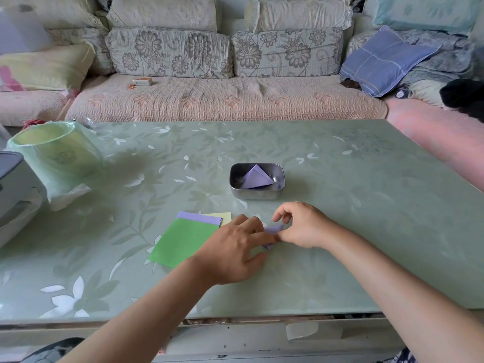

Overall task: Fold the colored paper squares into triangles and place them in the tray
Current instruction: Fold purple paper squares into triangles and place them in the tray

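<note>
Both hands meet over a small purple paper [273,229] on the smooth green table [340,205]. The left hand [235,247] presses it with flat fingers. The right hand [301,226] pinches its edge with curled fingers. Behind them, the shiny metal tray [256,196] holds a pointy purple triangle [255,178]. Flat green [183,242], purple [199,218] and yellow [220,216] squares lie stacked on the left.

Floral sofa [225,98]; lined bin [56,155]

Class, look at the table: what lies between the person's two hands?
A purple paper piece, touched by the left hand and the right hand; the head view shows it.
</note>
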Demonstrator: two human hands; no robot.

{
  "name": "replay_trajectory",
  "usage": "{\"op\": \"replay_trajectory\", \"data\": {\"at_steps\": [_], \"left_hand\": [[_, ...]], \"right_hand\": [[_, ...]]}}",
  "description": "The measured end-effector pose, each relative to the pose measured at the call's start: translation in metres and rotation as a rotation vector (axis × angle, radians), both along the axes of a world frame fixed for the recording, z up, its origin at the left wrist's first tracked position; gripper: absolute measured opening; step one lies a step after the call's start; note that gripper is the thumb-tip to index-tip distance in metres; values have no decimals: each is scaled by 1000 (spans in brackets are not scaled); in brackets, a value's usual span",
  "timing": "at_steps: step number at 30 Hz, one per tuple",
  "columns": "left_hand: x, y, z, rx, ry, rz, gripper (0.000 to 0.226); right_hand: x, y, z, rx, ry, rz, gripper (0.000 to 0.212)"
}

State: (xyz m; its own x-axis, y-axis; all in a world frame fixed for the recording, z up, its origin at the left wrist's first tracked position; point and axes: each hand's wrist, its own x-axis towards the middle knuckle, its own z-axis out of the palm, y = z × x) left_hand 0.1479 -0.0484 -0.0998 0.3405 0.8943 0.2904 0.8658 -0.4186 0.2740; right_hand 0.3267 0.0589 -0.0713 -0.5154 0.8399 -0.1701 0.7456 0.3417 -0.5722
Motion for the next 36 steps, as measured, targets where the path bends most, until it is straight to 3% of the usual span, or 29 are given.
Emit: {"op": "replay_trajectory", "data": {"at_steps": [9,17,29,36], "left_hand": [[8,4,0,22,21,29,27],[10,8,-2,-12,53,57,39],[20,19,5,-102,79,134,60],[19,18,10,-137,37,131,61]], "right_hand": [[-2,8,3,-71,9,-51,26],[3,18,6,-104,22,-83,12],[5,18,-1,-53,48,-116,22],[6,13,-1,-74,79,-107,11]]}}
